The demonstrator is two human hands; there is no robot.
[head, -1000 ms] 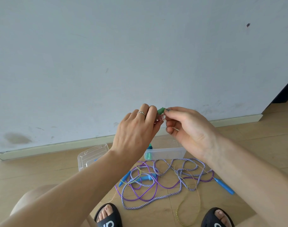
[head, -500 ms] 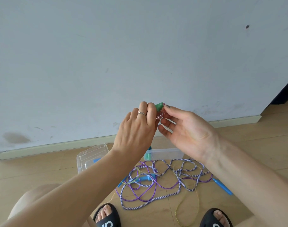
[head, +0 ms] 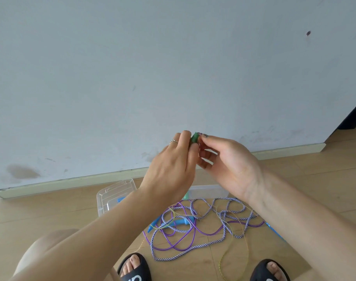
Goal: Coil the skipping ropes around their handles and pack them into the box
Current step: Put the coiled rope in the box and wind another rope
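Raised in front of the wall, my left hand (head: 173, 163) grips a green handle (head: 194, 137) whose tip shows above my fingers. My right hand (head: 227, 165) touches that tip with thumb and forefinger. The rope on this handle is hidden by my fingers. On the floor below lies a tangle: a blue-and-white braided rope (head: 205, 236), a thin purple rope (head: 181, 240), a thin yellow rope (head: 233, 258) and blue handles (head: 173, 223). A clear plastic box (head: 208, 191) sits behind the tangle.
A clear lid or tray (head: 112, 194) lies left of the box, near the skirting board (head: 71, 182). My feet in black slippers (head: 135, 267) rest at the bottom edge. A dark doorway (head: 355, 116) opens at the right.
Both hands stayed together at the green handle. My right fingers shifted around its tip, and the wound loops seen earlier between the hands are now hidden.
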